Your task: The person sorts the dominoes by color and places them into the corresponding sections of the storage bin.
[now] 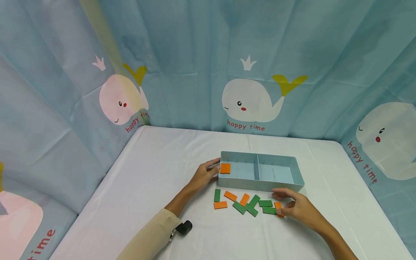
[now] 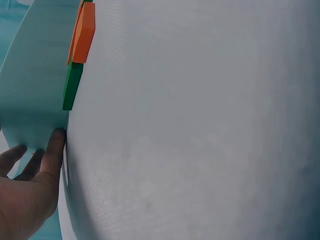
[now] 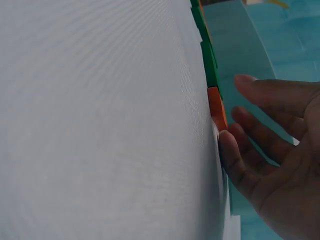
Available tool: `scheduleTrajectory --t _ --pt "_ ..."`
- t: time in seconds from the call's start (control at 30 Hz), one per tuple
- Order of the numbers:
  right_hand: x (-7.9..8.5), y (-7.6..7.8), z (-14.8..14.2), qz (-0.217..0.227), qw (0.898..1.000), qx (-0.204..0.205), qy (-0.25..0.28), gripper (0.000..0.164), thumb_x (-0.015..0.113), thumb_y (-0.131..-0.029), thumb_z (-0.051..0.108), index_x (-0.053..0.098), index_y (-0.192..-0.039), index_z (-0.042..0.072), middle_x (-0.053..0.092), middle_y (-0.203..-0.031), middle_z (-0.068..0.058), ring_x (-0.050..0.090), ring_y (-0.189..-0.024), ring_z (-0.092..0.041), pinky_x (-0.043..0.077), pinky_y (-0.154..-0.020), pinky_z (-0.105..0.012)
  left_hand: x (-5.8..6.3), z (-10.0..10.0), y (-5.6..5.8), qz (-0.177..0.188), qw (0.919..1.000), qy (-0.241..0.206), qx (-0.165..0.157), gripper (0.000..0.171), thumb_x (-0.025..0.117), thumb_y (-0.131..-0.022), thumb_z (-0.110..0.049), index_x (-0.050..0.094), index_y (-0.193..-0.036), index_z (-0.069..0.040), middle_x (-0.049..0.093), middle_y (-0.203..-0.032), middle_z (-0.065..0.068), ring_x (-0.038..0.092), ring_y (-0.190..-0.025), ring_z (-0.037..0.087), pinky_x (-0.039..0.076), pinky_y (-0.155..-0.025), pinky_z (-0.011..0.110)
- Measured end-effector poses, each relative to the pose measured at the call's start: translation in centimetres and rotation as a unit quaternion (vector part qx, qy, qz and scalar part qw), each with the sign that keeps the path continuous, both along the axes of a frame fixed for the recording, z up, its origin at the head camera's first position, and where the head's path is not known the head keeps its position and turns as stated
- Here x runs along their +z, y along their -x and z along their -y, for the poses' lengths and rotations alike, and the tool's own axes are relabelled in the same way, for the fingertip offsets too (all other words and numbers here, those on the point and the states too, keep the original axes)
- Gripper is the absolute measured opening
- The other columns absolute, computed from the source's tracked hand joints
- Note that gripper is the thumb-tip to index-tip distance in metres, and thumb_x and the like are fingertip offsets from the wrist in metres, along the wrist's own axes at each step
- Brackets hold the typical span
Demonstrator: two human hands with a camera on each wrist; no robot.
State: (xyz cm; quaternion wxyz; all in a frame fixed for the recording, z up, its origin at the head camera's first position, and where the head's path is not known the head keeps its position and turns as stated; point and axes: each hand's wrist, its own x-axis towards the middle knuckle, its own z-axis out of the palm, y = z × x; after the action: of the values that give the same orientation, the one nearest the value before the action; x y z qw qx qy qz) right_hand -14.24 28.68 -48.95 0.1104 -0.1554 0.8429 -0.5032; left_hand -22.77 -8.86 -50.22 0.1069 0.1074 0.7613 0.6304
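Orange tile [image 1: 277, 205] at the R end of the loose tiles [image 1: 239, 207] lies on the surface [image 1: 328, 180], closest of them to its R edge, long axis running roughly toward the far edge. It's just L of the R hand [image 1: 300, 209], which is much nearer than the L hand [image 1: 203, 177]. R hand is fairly wide, digits apart, nothing gripped; one digit is at the tile's near end, prob. touching, but the hand hides part of it. Green tile [image 1: 268, 210] is just beside it, on the L.

L hand, fingers loosely extended, rests against the L end of the blue box [image 1: 247, 184]. Box sits btwn the loose tiles & the surface's far edge, long side approx. parallel to that edge. Divider [image 1: 258, 168] makes 2 comps.; orange tiles [image 1: 225, 168] are at the L end of the L one.
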Motion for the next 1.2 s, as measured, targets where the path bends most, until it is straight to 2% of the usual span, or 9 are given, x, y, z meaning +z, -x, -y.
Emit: scheduleTrajectory --t 0.13,0.2,0.4,0.53,0.87,1.2 --pt "-0.13 0.12 -0.32 0.028 1.000 0.005 -0.010 0.063 0.083 -0.084 0.003 0.062 -0.143 0.007 0.067 -0.135 -0.018 0.070 -0.097 -0.021 0.061 -0.072 -0.027 -0.06 0.00 -0.01 -0.007 0.9999 0.009 0.005 0.055 0.056 -0.112 -0.025 0.043 -0.162 -0.006 0.040 -0.169 0.012 0.041 -0.154 0.037 0.047 -0.118 0.050" --pt "-0.20 0.16 -0.48 0.028 0.999 0.014 -0.015 0.065 0.084 -0.083 0.004 0.061 -0.144 0.005 0.067 -0.134 -0.020 0.070 -0.092 -0.020 0.060 -0.072 -0.026 -0.12 0.03 -0.02 -0.010 0.9999 0.007 0.005 0.055 0.056 -0.112 -0.025 0.043 -0.162 -0.005 0.040 -0.169 0.013 0.041 -0.154 0.038 0.047 -0.117 0.051" --pt "-0.46 0.18 -0.81 0.011 0.999 0.027 -0.028 0.067 0.086 -0.081 0.005 0.062 -0.144 0.004 0.071 -0.130 -0.015 0.064 -0.104 -0.011 0.059 -0.078 -0.024 -0.34 0.05 0.04 -0.011 0.9999 0.004 0.002 0.055 0.057 -0.112 -0.025 0.043 -0.162 -0.006 0.040 -0.169 0.013 0.043 -0.153 0.038 0.048 -0.117 0.051" --pt "-0.53 0.12 -0.89 -0.002 0.999 0.032 -0.032 0.067 0.086 -0.080 0.004 0.064 -0.142 0.005 0.071 -0.129 -0.013 0.062 -0.110 -0.010 0.059 -0.082 -0.024 -0.23 0.00 -0.01 -0.009 0.9999 0.005 0.001 0.055 0.056 -0.112 -0.025 0.042 -0.162 -0.006 0.039 -0.169 0.012 0.042 -0.153 0.037 0.049 -0.116 0.049" --pt "-0.53 0.03 -0.80 -0.007 0.997 0.032 -0.065 0.071 0.087 -0.075 0.000 0.065 -0.142 0.006 0.068 -0.129 -0.011 0.060 -0.110 -0.006 0.059 -0.087 -0.022 -0.02 -0.10 -0.18 -0.002 1.0000 0.005 0.005 0.055 0.056 -0.112 -0.024 0.042 -0.162 -0.006 0.039 -0.169 0.010 0.041 -0.154 0.035 0.049 -0.117 0.049" --pt "-0.52 0.08 -0.83 0.000 0.998 0.027 -0.065 0.074 0.085 -0.080 0.001 0.058 -0.148 0.006 0.066 -0.125 -0.007 0.058 -0.108 -0.011 0.059 -0.087 -0.023 -0.03 -0.14 -0.11 -0.011 0.9999 0.010 0.002 0.055 0.055 -0.113 -0.025 0.043 -0.162 -0.006 0.039 -0.169 0.012 0.040 -0.154 0.037 0.050 -0.115 0.048"
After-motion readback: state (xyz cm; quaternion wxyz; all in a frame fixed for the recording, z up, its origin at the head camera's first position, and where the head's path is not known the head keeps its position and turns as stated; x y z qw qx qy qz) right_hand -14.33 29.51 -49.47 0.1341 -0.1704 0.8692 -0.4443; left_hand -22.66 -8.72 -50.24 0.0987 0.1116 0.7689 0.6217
